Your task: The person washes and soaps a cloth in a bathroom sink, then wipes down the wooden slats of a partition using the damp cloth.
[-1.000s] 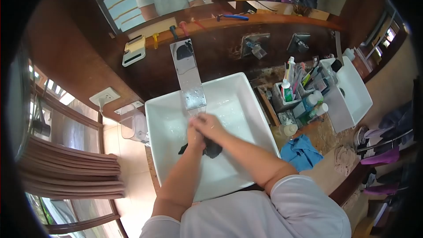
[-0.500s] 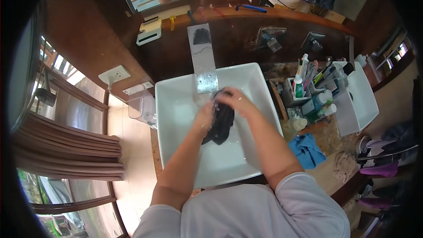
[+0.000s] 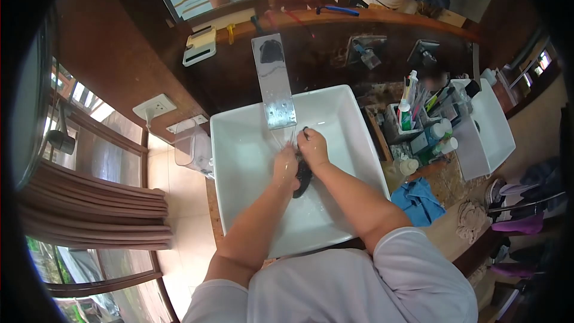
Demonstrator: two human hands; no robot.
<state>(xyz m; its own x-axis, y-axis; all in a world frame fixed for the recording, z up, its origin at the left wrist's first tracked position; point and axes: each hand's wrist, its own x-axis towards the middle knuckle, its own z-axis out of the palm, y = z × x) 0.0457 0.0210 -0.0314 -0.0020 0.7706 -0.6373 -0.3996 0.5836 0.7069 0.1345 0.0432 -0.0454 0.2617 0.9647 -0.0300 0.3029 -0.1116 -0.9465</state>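
Note:
A wet black cloth point(image 3: 304, 185) is bunched between my two hands inside the white sink point(image 3: 251, 227), below the metal spout point(image 3: 280, 110). My left hand point(image 3: 286, 166) is closed on the cloth's left side, its fingertips close to the falling water. On the other side, my right hand point(image 3: 313, 148) grips the upper part, and a bit of black shows above its fingers. The lower end of the cloth hangs under my hands near the basin floor. Most of the cloth is hidden by the hands, so I cannot tell which garment it is.
To the right of the sink stand a toiletry holder point(image 3: 403, 127), several bottles point(image 3: 445, 146) and a white bin point(image 3: 496, 131). A blue cloth point(image 3: 418, 201) lies on the counter. At the left are a clear plastic container point(image 3: 192, 146) and a wall socket point(image 3: 154, 109).
The black cloth, spread longer below my hands before, is now gathered into a smaller bunch. My right hand has shifted slightly down and left and closed; my left hand has moved a little right.

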